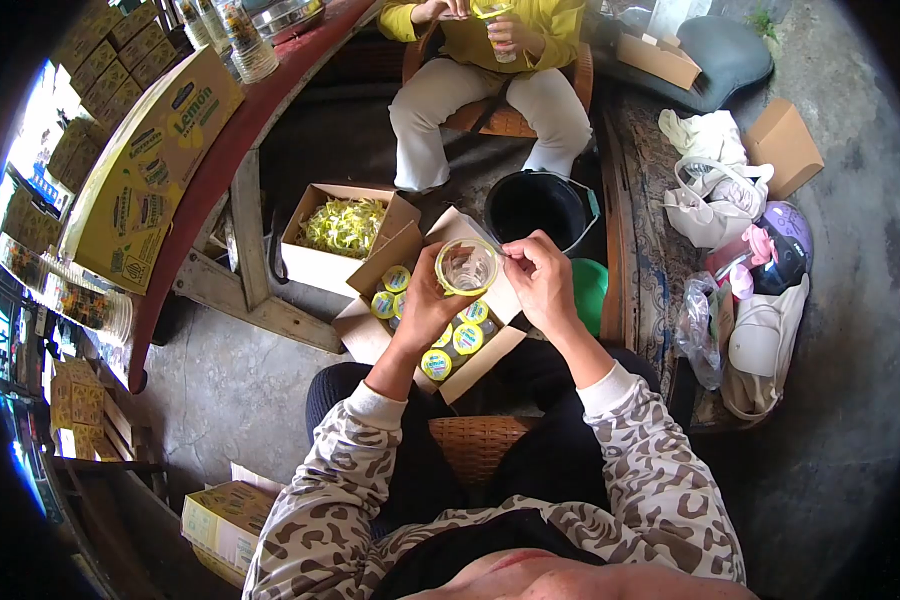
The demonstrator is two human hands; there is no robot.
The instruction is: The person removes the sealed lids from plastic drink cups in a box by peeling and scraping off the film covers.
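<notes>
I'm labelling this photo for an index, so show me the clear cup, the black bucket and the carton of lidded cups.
Clear cup (468, 268): head view, middle of its see-through body.
Black bucket (535, 208): head view, on its inside.
Carton of lidded cups (484, 365): head view, on its near flap.

the cup (469, 268) is clear, rimmed in yellow. yellow and white mark the lids (467, 338) in the brown carton (485, 368). the near sleeves (335, 470) are cream with brown blotches; the bucket (535, 205) is black, the table (165, 265) red, the co-worker's shirt (558, 30) mustard yellow.
</notes>
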